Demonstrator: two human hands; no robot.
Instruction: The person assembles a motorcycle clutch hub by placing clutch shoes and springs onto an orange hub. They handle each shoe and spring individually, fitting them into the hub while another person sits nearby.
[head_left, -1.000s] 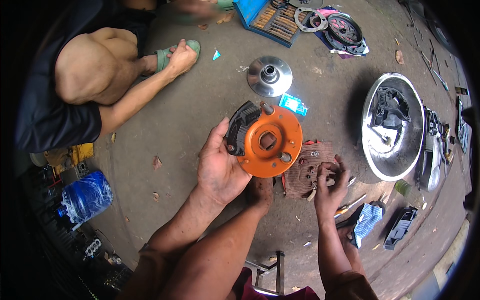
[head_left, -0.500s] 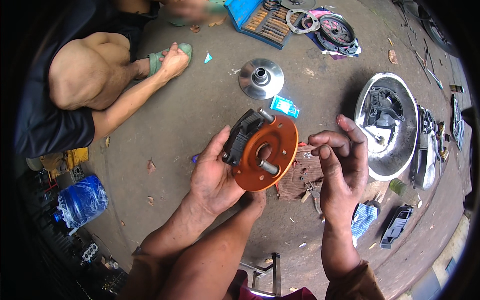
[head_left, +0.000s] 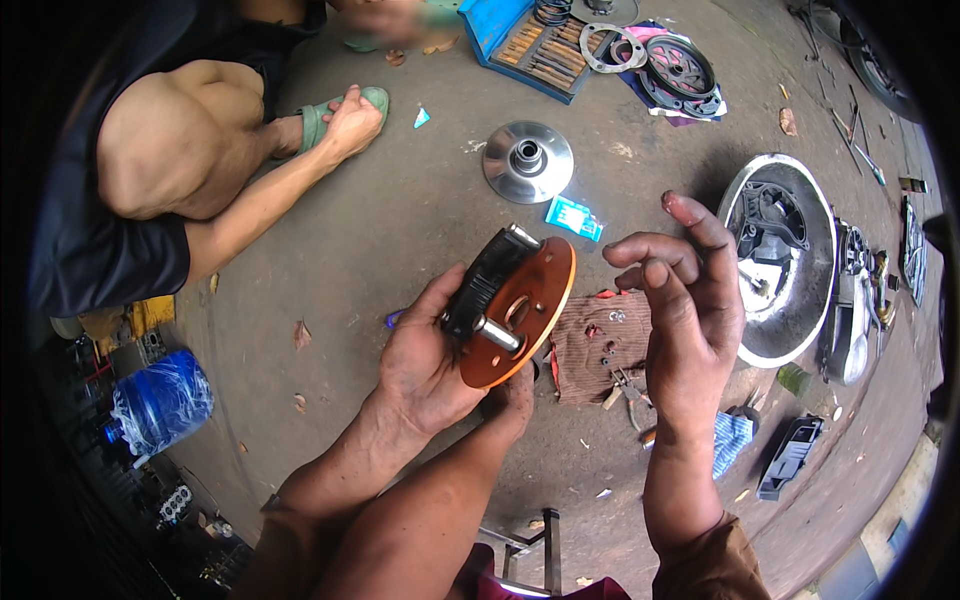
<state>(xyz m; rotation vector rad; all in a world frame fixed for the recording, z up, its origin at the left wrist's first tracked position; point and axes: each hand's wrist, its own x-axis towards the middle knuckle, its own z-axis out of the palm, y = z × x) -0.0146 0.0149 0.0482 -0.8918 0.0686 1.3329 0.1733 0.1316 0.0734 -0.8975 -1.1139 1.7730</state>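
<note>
One orange clutch plate [head_left: 546, 292], left-held

Left grip [head_left: 422, 368] clasps it by the black shoe [head_left: 480, 288], tilted, above the ground [head_left: 330, 375]. Right grip [head_left: 692, 328] nearby, apart from it, fingers spread. Outward: brown ribbed cloth [head_left: 585, 375], silver pulley disc [head_left: 545, 178], metal bowl [head_left: 778, 335].

The orange plate [head_left: 545, 300] has turned from nearly face-on to a steep tilt, so its silver pins [head_left: 497, 335] show lengthwise. The right grip [head_left: 692, 315] has risen from over the brown cloth [head_left: 585, 345] to the plate's right, uncovering the pliers [head_left: 633, 394], while the wrist now partly hides the striped cloth [head_left: 732, 440]
</note>
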